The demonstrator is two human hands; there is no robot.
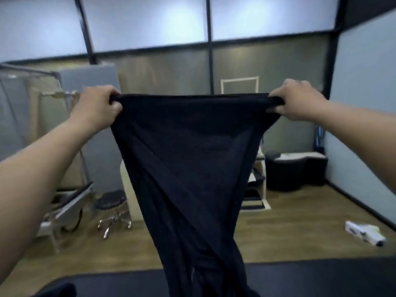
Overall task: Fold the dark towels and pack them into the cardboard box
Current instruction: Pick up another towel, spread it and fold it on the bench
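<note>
Dark towel hangs in the air in front of you, its top edge pulled straight between your two raised hands. Your left hand grips the left corner with fingers curled tight around the cloth, and your right hand grips the right corner the same way.

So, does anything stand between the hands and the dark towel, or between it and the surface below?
Nothing visible. The left hand and right hand grip the dark towel at its top corners; its lower end hangs over the dark surface. No cardboard box is in view.
</note>
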